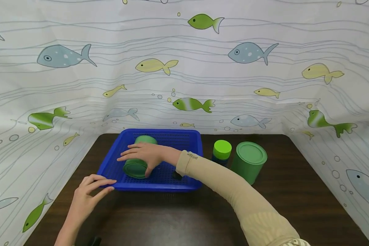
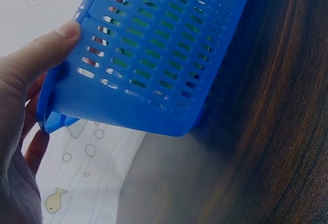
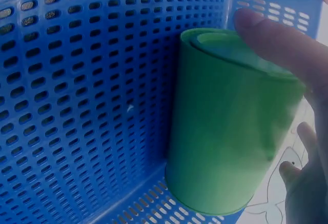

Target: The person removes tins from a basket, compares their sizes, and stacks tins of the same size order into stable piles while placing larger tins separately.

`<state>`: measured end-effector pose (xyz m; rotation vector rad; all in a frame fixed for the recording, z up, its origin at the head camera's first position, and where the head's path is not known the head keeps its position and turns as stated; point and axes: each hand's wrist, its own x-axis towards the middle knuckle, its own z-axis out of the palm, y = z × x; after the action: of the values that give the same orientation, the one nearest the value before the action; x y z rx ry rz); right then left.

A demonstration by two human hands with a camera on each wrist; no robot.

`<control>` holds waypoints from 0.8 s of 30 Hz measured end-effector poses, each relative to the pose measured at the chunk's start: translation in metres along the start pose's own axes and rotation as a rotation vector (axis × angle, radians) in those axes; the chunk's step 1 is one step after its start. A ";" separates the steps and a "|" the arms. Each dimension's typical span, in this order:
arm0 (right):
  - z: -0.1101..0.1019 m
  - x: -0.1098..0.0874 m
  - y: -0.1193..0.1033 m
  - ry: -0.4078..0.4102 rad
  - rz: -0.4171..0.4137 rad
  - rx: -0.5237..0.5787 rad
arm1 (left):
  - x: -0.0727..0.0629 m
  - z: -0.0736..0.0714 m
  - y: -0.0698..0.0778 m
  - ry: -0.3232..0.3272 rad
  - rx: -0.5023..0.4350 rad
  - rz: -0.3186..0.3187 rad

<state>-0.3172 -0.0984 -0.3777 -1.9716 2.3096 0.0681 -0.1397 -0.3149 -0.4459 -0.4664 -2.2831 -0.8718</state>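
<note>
A blue perforated basket (image 1: 184, 134) stands on a dark wooden table (image 1: 178, 218). Inside it a green can (image 1: 136, 168) lies on its side. My right hand (image 1: 142, 155) lies over the can, fingers across its top and thumb curled down its near side. In the right wrist view the green can (image 3: 225, 131) rests against the basket's wall (image 3: 77, 106), with a fingertip (image 3: 266, 34) on its rim. My left hand (image 1: 106, 183) pinches the basket's front left corner. The left wrist view shows its thumb (image 2: 48, 49) pressed on the basket's outer wall (image 2: 164, 60).
To the right of the basket a second green can (image 1: 249, 162) stands upright, beside a dark bottle with a lime-green cap (image 1: 222, 150). A fish-patterned curtain (image 1: 184, 68) closes in the table at the back and on both sides.
</note>
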 end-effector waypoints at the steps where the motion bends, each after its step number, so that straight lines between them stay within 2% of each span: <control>1: 0.000 0.000 -0.001 -0.010 0.000 -0.010 | 0.000 0.000 0.000 -0.004 -0.001 -0.006; 8: 0.005 0.001 -0.004 -0.075 0.017 -0.081 | 0.000 0.000 0.000 -0.017 0.002 -0.008; 16: 0.006 -0.002 -0.004 -0.073 0.023 -0.120 | 0.001 -0.001 0.001 -0.011 0.007 -0.013; 24: 0.006 -0.002 -0.010 -0.095 0.070 -0.206 | 0.000 -0.001 0.001 -0.026 -0.006 -0.021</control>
<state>-0.3063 -0.0974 -0.3830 -1.9276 2.3940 0.4110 -0.1392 -0.3149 -0.4450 -0.4592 -2.3137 -0.8885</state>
